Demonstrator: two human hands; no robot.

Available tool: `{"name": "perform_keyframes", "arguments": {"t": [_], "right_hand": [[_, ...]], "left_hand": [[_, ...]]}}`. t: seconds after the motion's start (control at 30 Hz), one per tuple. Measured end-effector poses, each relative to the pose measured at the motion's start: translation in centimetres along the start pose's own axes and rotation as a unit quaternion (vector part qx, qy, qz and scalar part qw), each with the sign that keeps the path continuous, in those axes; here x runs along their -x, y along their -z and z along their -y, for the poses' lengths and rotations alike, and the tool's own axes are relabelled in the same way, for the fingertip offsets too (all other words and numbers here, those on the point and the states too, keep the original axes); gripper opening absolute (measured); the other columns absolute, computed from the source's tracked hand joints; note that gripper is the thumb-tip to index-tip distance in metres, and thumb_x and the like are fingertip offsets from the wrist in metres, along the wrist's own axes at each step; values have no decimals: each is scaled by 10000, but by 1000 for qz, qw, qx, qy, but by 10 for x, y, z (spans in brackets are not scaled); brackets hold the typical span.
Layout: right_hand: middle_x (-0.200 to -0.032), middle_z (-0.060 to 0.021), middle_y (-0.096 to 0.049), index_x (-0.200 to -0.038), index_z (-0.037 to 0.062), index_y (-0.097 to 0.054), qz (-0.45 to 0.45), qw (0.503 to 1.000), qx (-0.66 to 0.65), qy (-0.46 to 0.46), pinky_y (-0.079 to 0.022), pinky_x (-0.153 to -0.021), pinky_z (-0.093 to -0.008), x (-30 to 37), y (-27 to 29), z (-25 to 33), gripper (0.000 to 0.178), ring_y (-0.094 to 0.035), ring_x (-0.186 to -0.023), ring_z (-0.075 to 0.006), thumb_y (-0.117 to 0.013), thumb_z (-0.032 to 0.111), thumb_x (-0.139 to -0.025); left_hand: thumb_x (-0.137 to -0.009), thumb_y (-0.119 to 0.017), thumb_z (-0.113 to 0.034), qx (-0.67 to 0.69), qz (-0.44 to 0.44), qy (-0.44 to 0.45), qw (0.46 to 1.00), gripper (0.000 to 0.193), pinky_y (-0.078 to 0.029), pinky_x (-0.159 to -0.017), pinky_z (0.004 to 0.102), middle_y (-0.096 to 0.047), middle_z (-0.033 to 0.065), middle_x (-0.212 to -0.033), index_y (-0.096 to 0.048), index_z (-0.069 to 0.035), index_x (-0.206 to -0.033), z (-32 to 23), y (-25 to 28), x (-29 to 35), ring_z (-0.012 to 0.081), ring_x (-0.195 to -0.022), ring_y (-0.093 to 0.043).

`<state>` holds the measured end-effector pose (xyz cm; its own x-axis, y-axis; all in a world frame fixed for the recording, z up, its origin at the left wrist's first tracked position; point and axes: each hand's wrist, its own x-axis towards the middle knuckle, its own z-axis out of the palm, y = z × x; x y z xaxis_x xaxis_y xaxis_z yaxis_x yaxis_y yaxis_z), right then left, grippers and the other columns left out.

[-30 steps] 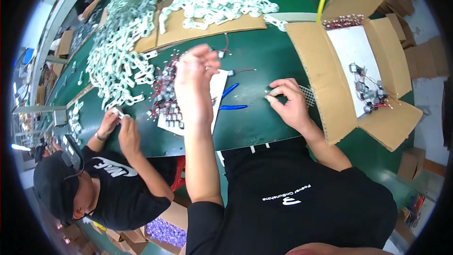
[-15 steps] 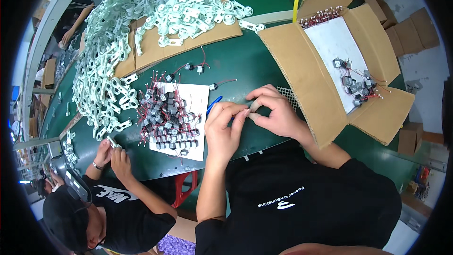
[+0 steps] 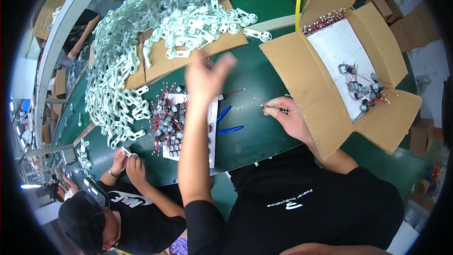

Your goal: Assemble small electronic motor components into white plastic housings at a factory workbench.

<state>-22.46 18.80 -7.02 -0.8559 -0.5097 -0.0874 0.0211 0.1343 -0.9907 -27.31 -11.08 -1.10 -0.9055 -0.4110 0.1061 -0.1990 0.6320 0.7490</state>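
Note:
My left hand (image 3: 207,78) is smeared by motion, over the table beyond the small motors, with its thumb apart from the fingers; nothing shows in it. Under my left forearm, small grey motors (image 3: 169,122) with red wires lie heaped on a white board (image 3: 212,134). My right hand (image 3: 289,117) is closed in a pinch beside the cardboard box; a tiny white tip pokes out at the fingertips, and the rest is hidden. Between my hands lies a tool with two blue handles (image 3: 229,130), its head out of sight. One loose motor (image 3: 221,97) with a red wire sits nearby.
Pale green plastic parts (image 3: 188,26) form a big pile on flattened cardboard (image 3: 158,68). At right stands an open cardboard box (image 3: 302,89) holding wired motors (image 3: 365,89) on a white sheet. A co-worker (image 3: 137,193) at left handles a pale part; another person's arm (image 3: 85,38) shows farther off.
My hands were together at the table's middle and have parted. The left swung up and away toward the pale parts; the right moved slightly right. The blue handles came into fuller view.

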Motion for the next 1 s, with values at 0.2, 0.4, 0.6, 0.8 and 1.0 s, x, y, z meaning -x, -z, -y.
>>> {"name": "perform_keyframes", "arguments": {"t": [0.2, 0.4, 0.6, 0.8, 1.0], "right_hand": [[-1140, -110, -835, -1131, -9, -752, 18, 996, 87, 29, -613, -1132, -379, 25, -2, -14, 105, -825, -1243, -244, -834, 49, -1098], [-1190, -136, -811, -1157, 1, -781, 6, 997, 68, 26, -623, -1122, -381, 42, 10, -12, 59, -810, -1280, -261, -787, 53, -1130], [-1209, -138, -798, -1165, -1, -776, 29, 996, 82, 20, -626, -1131, -391, 45, 14, -5, 65, -812, -1269, -264, -760, 60, -1148], [-1208, -133, -794, -1148, 12, -774, 37, 994, 100, 18, -616, -1135, -393, 46, 15, -14, 77, -799, -1264, -238, -773, 88, -1146], [-1189, -121, -792, -1080, 40, -780, -12, 982, 173, 73, -575, -1093, -416, 34, 18, 6, 86, -758, -1207, -248, -838, 104, -1086]], "left_hand": [[-861, -915, -804, -129, -206, 219, 945, 1454, -417, -1297, 695, -391, 386, -1753, -230, 35, -1830, 27, -2, -182, 589, -1579, -482], [-884, -989, -615, -125, -249, 259, 925, 1129, -424, -1231, 719, -567, 306, -1634, -423, -118, -1726, 26, -27, -205, 528, -1488, -592], [-987, -927, -293, -10, -319, 96, 943, 805, -523, -1182, 617, -598, 302, -1547, -506, -48, -1628, 75, 0, -219, 532, -1366, -676], [-976, -958, -288, 121, -405, 0, 906, 709, -560, -1164, 533, -714, 291, -1470, -595, 14, -1504, 82, 71, -229, 446, -1337, -716], [-1107, -863, -137, 502, -256, 33, 826, 574, -676, -896, 429, -765, 203, -1337, -563, 8, -1574, 17, 95, -123, 272, -1103, -787]]}}
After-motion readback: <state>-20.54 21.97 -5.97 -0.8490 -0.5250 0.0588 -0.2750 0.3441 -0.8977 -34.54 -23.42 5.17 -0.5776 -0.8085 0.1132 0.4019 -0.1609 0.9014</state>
